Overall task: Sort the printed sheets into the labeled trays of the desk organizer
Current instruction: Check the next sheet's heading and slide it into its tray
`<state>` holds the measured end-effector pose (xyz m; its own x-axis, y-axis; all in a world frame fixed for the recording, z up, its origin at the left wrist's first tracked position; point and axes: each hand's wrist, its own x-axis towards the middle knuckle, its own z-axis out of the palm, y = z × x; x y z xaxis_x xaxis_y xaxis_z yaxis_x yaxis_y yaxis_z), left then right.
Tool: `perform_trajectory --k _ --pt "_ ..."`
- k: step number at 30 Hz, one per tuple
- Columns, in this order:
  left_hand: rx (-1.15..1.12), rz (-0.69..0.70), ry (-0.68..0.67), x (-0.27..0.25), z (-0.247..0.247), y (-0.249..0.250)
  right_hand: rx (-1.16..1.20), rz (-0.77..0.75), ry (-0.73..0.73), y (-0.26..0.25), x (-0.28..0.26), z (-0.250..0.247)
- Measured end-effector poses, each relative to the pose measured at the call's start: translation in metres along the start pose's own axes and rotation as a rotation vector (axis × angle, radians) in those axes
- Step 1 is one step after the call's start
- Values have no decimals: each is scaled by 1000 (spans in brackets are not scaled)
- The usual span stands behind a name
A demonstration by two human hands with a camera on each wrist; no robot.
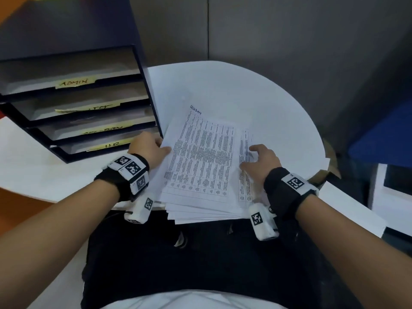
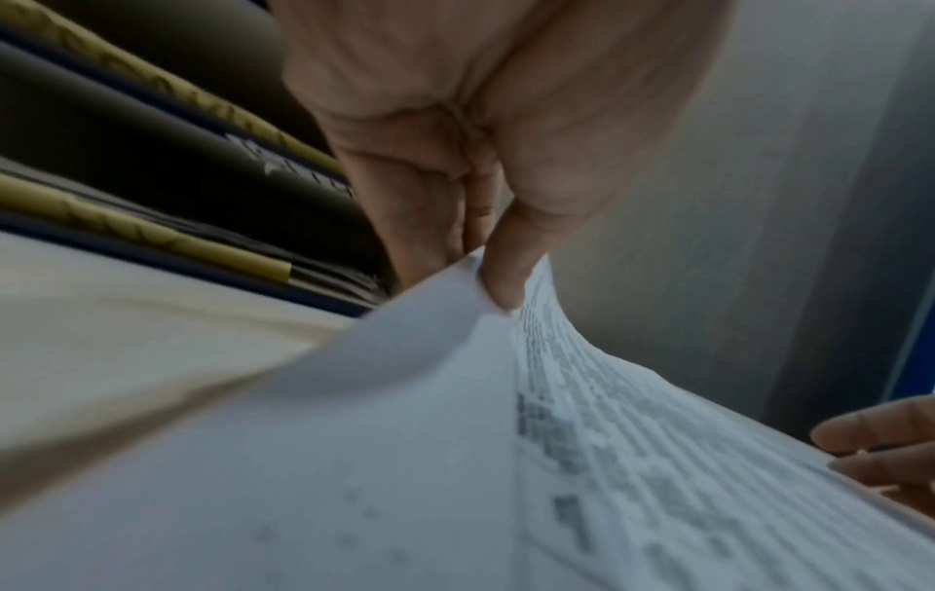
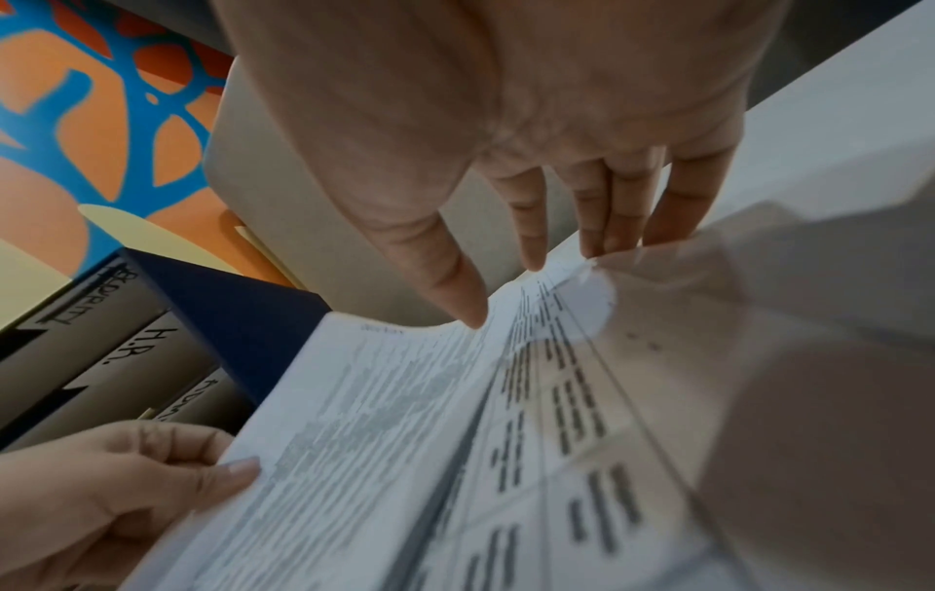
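A dark blue desk organizer stands at the left with stacked trays labeled on yellow tape, ADMIN on top and HR at the bottom. A stack of printed sheets lies on the table's near edge. Its top sheet carries tables and a handwritten word at its head. My left hand pinches this sheet's left edge, thumb above and fingers below, lifting it. My right hand rests with straight, spread fingers on the sheets' right side, fingertips touching paper.
The round white table stretches behind the stack, up to grey wall panels. A blue object sits off the right edge. My lap in dark clothing fills the bottom. The organizer's right wall is just beside my left hand.
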<state>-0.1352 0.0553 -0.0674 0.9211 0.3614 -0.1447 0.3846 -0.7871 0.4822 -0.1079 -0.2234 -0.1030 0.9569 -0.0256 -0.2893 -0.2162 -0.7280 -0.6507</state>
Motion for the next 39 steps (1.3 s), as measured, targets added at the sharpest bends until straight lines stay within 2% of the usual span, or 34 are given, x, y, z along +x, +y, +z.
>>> perform_trajectory --k 5,7,11,14,19,23,29,35,39 --pt "-246 13 30 -6 -19 -4 24 -43 67 -5 -5 3" --pt "-360 38 2 -9 -24 -4 147 -76 68 -8 -8 2" --pt "-577 20 -39 -14 -27 -6 458 -35 -17 -22 -15 1" --pt "-678 8 -64 -17 -28 -4 540 -65 -48 -30 -20 3" --pt "-722 -26 -135 -26 -32 1 686 -158 -56 -46 -30 6" --pt "-705 -70 -174 -40 -39 -10 664 -217 -125 -55 -37 16" --pt "-727 -122 -180 -65 -62 -46 354 -231 -208 -79 -54 19" --pt "-741 -195 -187 -94 -86 -77 308 -166 -299 -110 -68 40" --pt "-705 -300 -143 -101 -107 -88 361 -157 -353 -133 -79 49"
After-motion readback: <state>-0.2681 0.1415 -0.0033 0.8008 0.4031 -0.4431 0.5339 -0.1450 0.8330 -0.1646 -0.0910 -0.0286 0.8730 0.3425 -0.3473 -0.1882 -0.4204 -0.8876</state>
